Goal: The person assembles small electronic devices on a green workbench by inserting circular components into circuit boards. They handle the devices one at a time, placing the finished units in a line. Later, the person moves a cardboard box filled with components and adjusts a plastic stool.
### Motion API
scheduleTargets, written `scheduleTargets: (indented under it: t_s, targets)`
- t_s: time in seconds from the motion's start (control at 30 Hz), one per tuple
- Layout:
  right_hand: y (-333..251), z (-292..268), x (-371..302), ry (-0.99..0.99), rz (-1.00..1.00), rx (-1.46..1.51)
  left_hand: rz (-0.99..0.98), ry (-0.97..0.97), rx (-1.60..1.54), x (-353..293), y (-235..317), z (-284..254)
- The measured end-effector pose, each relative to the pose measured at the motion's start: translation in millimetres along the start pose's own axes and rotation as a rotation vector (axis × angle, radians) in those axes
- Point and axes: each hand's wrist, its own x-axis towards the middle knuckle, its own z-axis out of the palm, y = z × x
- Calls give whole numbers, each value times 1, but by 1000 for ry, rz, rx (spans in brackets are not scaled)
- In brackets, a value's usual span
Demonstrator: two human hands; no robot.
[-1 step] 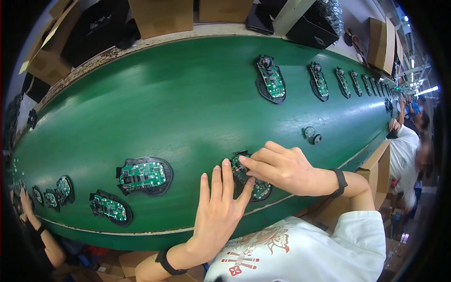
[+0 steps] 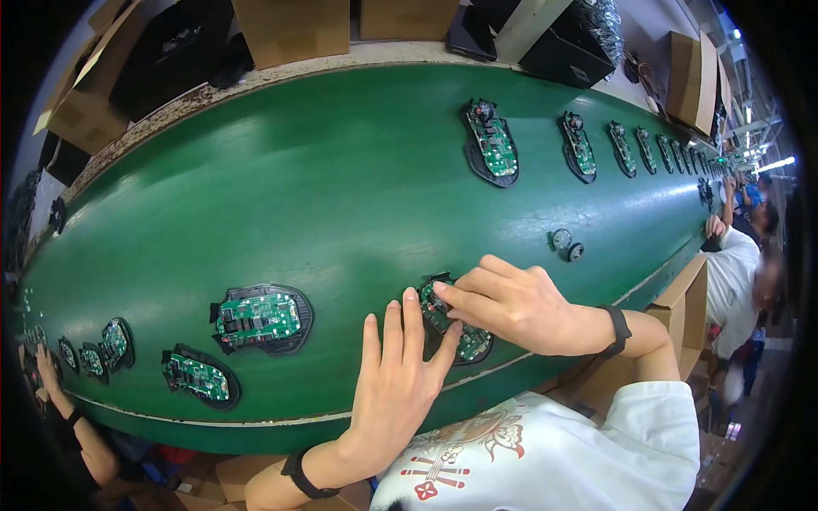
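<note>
Near the front edge of the green belt, a green circuit board in a black housing (image 2: 475, 345) lies partly hidden under my hands. My left hand (image 2: 394, 383) has its fingers stretched out, with the index fingertip and thumb touching that board's left and near sides. Bent over the same board is my right hand (image 2: 511, 302), its thumb and fingers pinched together at the board's upper part. Whatever the pinch holds is too small or hidden to make out. Left of my hands lie a larger board in a black housing (image 2: 262, 318) and another one (image 2: 201, 376).
Two small round parts (image 2: 564, 244) lie on the green belt (image 2: 341, 187) beyond my right hand. A row of similar boards (image 2: 492, 146) runs far right. Cardboard boxes (image 2: 290, 34) line the back; one (image 2: 682, 298) stands near right. Co-workers' hands (image 2: 49, 375) show at both ends.
My hands and the boards stay in place. At the far left, a co-worker's hand has shifted slightly.
</note>
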Motion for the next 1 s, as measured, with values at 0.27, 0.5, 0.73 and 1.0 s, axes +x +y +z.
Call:
scheduleTargets:
  t_s: [0.27,0.5,0.73,1.0]
  targets:
    - [3,-15,17,-212,-35,20,42,12,-54,2,-6,6]
    - [-14,0,8,-80,-117,-250,51,-32,-25,5,-7,0]
    - [-22,12,-29,33,-122,-387,18,58,-84,4,-7,9]
    - [-15,5,-8,72,-6,-234,51,22,-153,10,-14,2]
